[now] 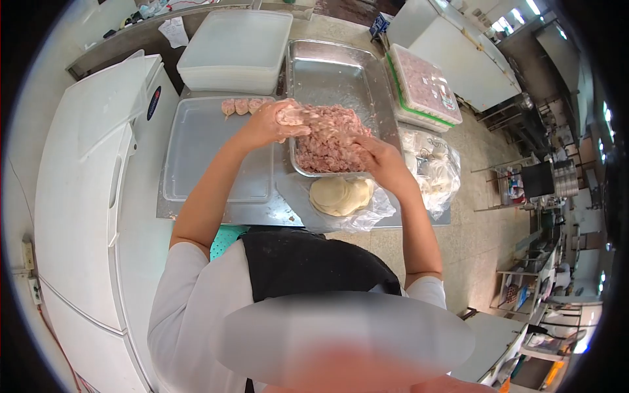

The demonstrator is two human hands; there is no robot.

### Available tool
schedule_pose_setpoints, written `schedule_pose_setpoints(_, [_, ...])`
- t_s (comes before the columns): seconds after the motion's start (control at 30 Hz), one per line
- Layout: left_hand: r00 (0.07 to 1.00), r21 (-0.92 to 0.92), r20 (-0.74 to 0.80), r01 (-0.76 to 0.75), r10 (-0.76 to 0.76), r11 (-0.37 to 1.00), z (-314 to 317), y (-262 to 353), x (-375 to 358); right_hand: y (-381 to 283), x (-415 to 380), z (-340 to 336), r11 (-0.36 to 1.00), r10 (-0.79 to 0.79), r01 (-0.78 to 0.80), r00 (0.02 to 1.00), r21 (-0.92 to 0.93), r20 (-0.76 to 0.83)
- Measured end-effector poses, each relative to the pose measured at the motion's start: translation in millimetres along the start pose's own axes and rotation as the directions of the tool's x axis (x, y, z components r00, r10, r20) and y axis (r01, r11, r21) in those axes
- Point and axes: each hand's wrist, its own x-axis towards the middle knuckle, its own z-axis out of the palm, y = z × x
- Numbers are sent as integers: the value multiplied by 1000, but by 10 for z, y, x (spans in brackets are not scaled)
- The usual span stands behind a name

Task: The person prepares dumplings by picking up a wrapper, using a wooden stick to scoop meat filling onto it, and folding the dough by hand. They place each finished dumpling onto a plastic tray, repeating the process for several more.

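My left hand [270, 124] is raised over the near left part of a metal pan, its fingers curled round a pale dough wrapper with meat [292, 116] on it. Ground meat [331, 147] is heaped in the near half of the pan [334, 59]. At the heap's right side is my right hand [383, 158], fingers bent together and pointing left. A blurred streak runs from those fingers towards the wrapper; what they hold cannot be made out. Several filled dumplings [241, 106] sit in a row at the far edge of a translucent tray [216, 150].
Round dough wrappers [341, 195] lie stacked on plastic before the pan. Beside it on the right are a bag of pale contents [431, 164] and a lidded container [424, 82]. Stacked trays [236, 49] stand at the back left. A white freezer [85, 183] flanks the table's left.
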Motion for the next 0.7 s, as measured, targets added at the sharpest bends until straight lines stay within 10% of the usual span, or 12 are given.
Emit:
schedule_pose_setpoints(0.03, [1000,-4,-8,1,-1,1000,-96,-126,-17,113,-27,47,998,-40,37,996,-42,-77])
schedule_pose_setpoints(0.1, [870,271,-148,-422,471,865,-315,-618,-29,186,-111,96,999,41,-39,995,31,-88])
schedule_pose_setpoints(0.2, [972,357,-204,-33,112,934,-847,-1417,13,238,-270,194,966,205,-188,975,177,-84])
schedule_pose_setpoints(0.37, [845,501,-467,11,260,865,-1238,-2330,143,61,-317,694,845,342,-336,938,415,63])
schedule_pose_setpoints(0.5, [735,498,-583,-12,345,867,-1275,-2409,383,-267,7,1357,896,211,-325,911,303,354])
schedule_pose_setpoints(0.7, [800,453,-558,74,218,888,-1181,-2261,467,-339,302,2103,960,265,-280,926,19,270])
